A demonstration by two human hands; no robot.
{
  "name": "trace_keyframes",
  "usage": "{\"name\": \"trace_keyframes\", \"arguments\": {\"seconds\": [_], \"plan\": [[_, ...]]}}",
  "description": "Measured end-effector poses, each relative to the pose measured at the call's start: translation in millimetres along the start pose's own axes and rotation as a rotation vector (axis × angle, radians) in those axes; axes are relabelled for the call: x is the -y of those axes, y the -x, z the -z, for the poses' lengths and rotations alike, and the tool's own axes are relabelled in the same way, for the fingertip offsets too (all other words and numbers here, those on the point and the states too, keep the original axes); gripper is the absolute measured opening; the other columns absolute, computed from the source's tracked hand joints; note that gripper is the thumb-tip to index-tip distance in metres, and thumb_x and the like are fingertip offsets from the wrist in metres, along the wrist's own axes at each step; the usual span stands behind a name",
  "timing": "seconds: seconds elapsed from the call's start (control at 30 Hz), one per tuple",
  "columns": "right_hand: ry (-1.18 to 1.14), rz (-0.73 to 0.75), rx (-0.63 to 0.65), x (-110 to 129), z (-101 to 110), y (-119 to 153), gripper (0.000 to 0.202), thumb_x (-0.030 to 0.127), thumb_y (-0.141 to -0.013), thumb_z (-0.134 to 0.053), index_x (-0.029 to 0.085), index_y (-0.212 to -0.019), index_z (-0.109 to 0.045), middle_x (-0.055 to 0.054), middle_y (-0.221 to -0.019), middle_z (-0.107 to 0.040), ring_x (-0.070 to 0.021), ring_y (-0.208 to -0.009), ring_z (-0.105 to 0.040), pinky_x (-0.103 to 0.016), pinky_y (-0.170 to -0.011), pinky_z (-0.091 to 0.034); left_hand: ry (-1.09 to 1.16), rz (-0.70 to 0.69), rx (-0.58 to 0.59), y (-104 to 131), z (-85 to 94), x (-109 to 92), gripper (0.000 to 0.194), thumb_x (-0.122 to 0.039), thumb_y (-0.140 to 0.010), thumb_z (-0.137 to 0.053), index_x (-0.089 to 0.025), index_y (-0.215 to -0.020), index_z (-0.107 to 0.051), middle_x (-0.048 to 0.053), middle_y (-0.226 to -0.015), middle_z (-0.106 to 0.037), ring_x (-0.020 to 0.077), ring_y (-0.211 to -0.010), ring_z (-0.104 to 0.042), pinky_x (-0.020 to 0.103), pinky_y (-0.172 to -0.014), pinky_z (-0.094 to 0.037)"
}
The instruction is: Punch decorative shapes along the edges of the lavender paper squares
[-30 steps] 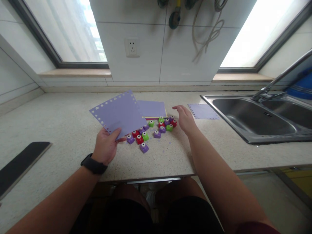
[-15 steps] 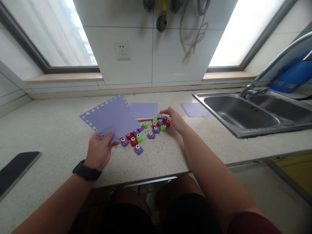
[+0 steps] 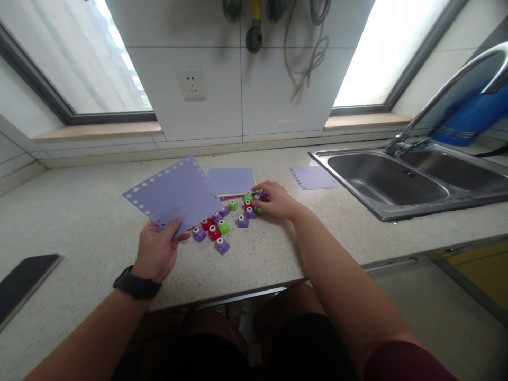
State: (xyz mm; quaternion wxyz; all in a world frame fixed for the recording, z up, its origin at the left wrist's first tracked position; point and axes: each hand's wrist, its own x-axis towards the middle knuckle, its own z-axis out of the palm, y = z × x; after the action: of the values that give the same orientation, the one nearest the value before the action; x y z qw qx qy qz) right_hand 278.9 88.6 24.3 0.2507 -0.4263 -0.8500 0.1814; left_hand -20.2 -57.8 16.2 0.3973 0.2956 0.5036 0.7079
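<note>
My left hand pinches the near corner of a purple sheet of paper, thumb on top. Small cut-out shapes run along two of its edges, and the sheet is held up at a tilt. Just beyond its lower right edge lie several small paper punches, among them a purple punch and a red punch. My right hand hovers over a second cluster of punches, thumb and fingers apart around them. A green punch shows by its fingertips; others are partly hidden under the hand.
A stack of coloured paper lies behind the punches. Another purple sheet with punched edges rests near the steel sink. A dark flat object lies at the left. Tiny paper bits dot the counter.
My right hand has moved left and over the right-hand cluster, covering more of the punches. My left hand still holds the purple sheet. The whole view has shifted slightly.
</note>
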Motion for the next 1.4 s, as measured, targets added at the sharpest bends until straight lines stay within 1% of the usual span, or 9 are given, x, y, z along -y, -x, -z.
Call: {"name": "trace_keyframes", "arguments": {"seconds": [0.17,0.3,0.47,0.57,0.7,0.77,0.97,1.2,1.4], "plan": [[0.105,0.028,0.09,1.7,1.9,3.5,0.036,0.033,-0.086,-0.07,0.027,-0.121,-0.071,-0.01,-0.123,-0.066,-0.033,-0.119,-0.056,-0.051,-0.105,-0.044,-0.002,-0.011,0.014,-0.2,0.6,1.0,0.036,-0.017,-0.067,-0.089,-0.022,-0.098,-0.072,0.001,-0.11,-0.075,0.0137,-0.075,-0.069,0.019,-0.05,-0.058],[0.133,-0.014,0.095,-1.4,1.7,2.3,0.033,0.038,-0.086,-0.07,0.027,-0.117,-0.072,-0.009,-0.118,-0.067,-0.0352,-0.118,-0.055,-0.053,-0.105,-0.043,0.008,-0.001,0.003,-1.6,1.0,1.9,0.034,-0.017,-0.066,-0.089,-0.021,-0.095,-0.071,0.002,-0.109,-0.074,0.0147,-0.074,-0.07,0.019,-0.048,-0.058],[0.141,-0.048,0.019,8.8,0.0,3.9,0.035,0.046,-0.095,-0.062,0.028,-0.124,-0.067,-0.011,-0.132,-0.064,-0.0369,-0.127,-0.053,-0.058,-0.108,-0.039,0.011,0.008,-0.001,-3.9,2.3,3.7,0.031,-0.018,-0.067,-0.088,-0.023,-0.093,-0.072,0.002,-0.113,-0.074,0.0149,-0.075,-0.068,0.02,-0.048,-0.058],[0.181,0.029,-0.001,24.1,-4.7,5.5,0.051,0.059,-0.096,-0.059,0.029,-0.138,-0.061,-0.011,-0.145,-0.06,-0.0372,-0.133,-0.052,-0.057,-0.112,-0.036,0.014,0.004,0.003,-4.4,2.9,4.6,0.031,-0.02,-0.067,-0.089,-0.023,-0.093,-0.073,0.003,-0.111,-0.075,0.0152,-0.074,-0.068,0.02,-0.047,-0.058],[0.297,0.095,0.046,41.8,-15.5,5.4,0.082,0.076,-0.08,-0.069,0.03,-0.147,-0.056,-0.013,-0.159,-0.05,-0.0414,-0.139,-0.05,-0.06,-0.114,-0.033,0.026,-0.004,0.018,-4.1,2.6,4.9,0.034,-0.02,-0.065,-0.09,-0.022,-0.095,-0.073,0.003,-0.107,-0.076,0.015,-0.07,-0.069,0.019,-0.045,-0.056],[0.327,0.11,0.065,45.3,-19.1,4.4,0.076,0.074,-0.081,-0.07,0.029,-0.142,-0.061,-0.013,-0.156,-0.053,-0.0404,-0.136,-0.053,-0.06,-0.113,-0.033,0.029,-0.011,0.027,-3.8,2.3,5.1,0.036,-0.021,-0.065,-0.09,-0.021,-0.097,-0.073,0.003,-0.106,-0.076,0.0146,-0.069,-0.07,0.019,-0.044,-0.056],[0.306,0.144,0.075,40.1,-15.4,2.8,0.034,0.053,-0.09,-0.068,0.027,-0.11,-0.076,-0.008,-0.138,-0.066,-0.0316,-0.122,-0.062,-0.052,-0.112,-0.037,0.031,-0.016,0.02,-3.1,1.3,4.9,0.04,-0.02,-0.064,-0.09,-0.018,-0.101,-0.073,0.002,-0.105,-0.075,0.013,-0.068,-0.069,0.018,-0.045,-0.057],[0.282,0.136,0.074,36.7,-14.4,2.2,0.021,0.036,-0.096,-0.059,0.024,-0.098,-0.075,-0.007,-0.126,-0.071,-0.0274,-0.113,-0.065,-0.048,-0.107,-0.038,0.036,-0.026,0.034,-2.9,2.1,5.6,0.039,-0.019,-0.067,-0.088,-0.017,-0.102,-0.073,0.001,-0.103,-0.075,0.0112,-0.066,-0.068,0.018,-0.046,-0.058],[0.271,0.156,0.063,32.3,-16.0,1.1,0.021,0.034,-0.097,-0.057,0.024,-0.094,-0.075,-0.006,-0.124,-0.072,-0.0262,-0.111,-0.066,-0.047,-0.105,-0.038,0.045,-0.017,0.038,-2.4,2.1,5.2,0.04,-0.019,-0.068,-0.089,-0.016,-0.104,-0.073,0.003,-0.102,-0.076,0.0115,-0.067,-0.068,0.017,-0.046,-0.058]]}}
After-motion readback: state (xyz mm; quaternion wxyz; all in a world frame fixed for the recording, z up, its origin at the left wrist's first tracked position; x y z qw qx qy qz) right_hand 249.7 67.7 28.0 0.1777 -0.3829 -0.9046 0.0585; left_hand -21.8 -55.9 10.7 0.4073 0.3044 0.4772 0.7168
